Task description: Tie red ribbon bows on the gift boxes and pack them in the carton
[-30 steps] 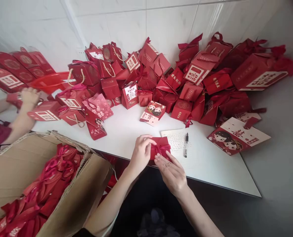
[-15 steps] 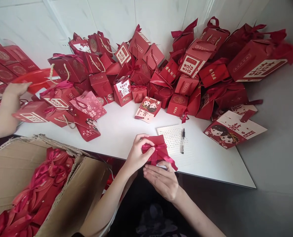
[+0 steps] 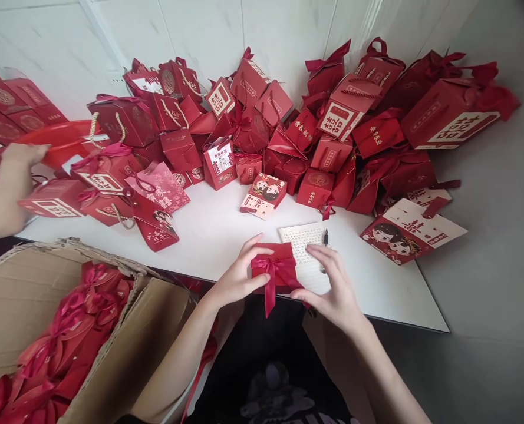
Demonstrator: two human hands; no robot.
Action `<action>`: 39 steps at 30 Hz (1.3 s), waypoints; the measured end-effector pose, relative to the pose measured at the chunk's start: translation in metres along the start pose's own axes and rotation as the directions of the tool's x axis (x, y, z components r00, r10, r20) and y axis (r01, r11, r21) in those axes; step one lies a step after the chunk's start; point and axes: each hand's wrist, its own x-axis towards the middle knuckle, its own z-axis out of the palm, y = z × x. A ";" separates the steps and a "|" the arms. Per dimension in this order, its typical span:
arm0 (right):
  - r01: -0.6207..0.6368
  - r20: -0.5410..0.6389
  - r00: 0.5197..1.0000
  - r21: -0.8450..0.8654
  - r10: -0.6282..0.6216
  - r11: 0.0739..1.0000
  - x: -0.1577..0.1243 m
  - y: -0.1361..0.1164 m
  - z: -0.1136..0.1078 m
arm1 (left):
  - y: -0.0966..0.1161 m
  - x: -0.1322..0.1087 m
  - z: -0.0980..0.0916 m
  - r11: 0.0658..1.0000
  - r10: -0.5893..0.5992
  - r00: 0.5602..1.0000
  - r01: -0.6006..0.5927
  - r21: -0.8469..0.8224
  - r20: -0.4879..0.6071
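Head view: the left hand [image 3: 237,275] grips the left side of a red box [image 3: 283,275], with its thumb on the ribbon [image 3: 270,294] tied around the box. The right hand [image 3: 340,290] is open, fingers spread above the notepad, thumb at the box's near right corner; whether the thumb presses on it cannot be told. The red box is located between both hands, at the near edge of the white table [image 3: 213,227]. Just beyond it lies a notepad [image 3: 295,234] with handwriting; a pen [image 3: 326,237] on the notepad is partly hidden by the right fingers. Farther out, a pile of red gift boxes [image 3: 181,150] lines the tiled wall [image 3: 200,26]. At left, a cardboard carton [image 3: 155,321] contains ribboned red packages [image 3: 73,330]; beyond it, a co-worker's hand [image 3: 25,156] is positioned at a red basin [image 3: 69,136]
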 end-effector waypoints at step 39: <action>-0.036 0.010 0.999 -0.053 0.037 0.998 0.004 0.003 0.026 | 0.031 -0.014 0.022 0.966 0.250 0.751 -0.147 0.214 -0.611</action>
